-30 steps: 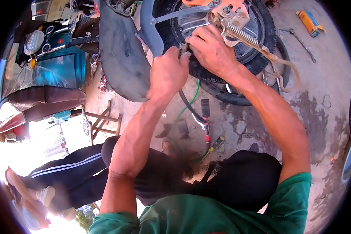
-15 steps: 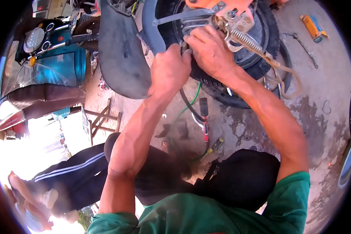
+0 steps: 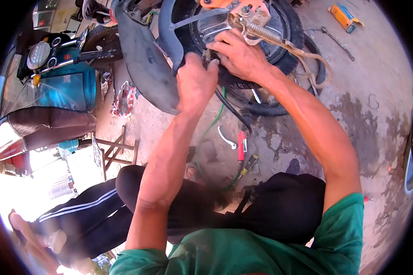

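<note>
My left hand (image 3: 196, 81) is closed around the end of a black hose (image 3: 231, 109) beside the tyre. My right hand (image 3: 243, 57) is beside it, fingers bent against the wheel's rim; what they pinch is hidden. Both hands work at the lower left of a motorcycle wheel (image 3: 284, 43) with a black tyre. The hose runs down to a red-handled tool (image 3: 241, 149) with a silver lever, which looks like a tyre inflator, on the floor. Above the hands are a rusty coil spring (image 3: 264, 33) and an orange frame part (image 3: 243, 5).
A dark mudguard (image 3: 147, 68) hangs left of my left arm. A yellow-handled screwdriver (image 3: 249, 164) and a green hose (image 3: 209, 135) lie on the floor before me. Farther right are a wrench (image 3: 337, 42) and an orange-and-blue box (image 3: 345, 18). A person's striped trouser leg (image 3: 78, 206) is at left.
The view has shifted, so the wheel and hands appear farther left. The red-handled tool lies differently, its silver lever more exposed. Both hands remain at the wheel.
</note>
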Tool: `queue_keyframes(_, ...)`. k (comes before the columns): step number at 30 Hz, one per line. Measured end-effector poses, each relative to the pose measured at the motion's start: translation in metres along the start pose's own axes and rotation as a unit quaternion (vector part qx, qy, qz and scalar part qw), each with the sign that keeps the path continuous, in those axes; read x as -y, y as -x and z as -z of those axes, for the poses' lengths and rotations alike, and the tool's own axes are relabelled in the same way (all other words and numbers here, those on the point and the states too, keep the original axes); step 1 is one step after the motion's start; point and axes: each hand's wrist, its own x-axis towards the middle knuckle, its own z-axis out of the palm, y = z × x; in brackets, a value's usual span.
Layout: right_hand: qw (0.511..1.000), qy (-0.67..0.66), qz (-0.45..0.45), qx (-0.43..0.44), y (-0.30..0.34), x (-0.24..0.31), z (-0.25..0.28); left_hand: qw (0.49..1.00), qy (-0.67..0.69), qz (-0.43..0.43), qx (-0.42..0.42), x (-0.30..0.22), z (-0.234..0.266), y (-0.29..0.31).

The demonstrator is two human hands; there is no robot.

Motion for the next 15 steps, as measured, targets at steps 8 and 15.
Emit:
queue_keyframes(8,0.996,-0.060,-0.064,0.005,0.052,0.034,0.041,0.997,0.054,-0.042,-0.033,0.018,-0.011,-0.005)
queue_keyframes(15,0.770,-0.143,-0.503,0.367,0.243,0.104,0.017,0.994,0.103,-0.040,-0.013,0.016,-0.013,-0.008)
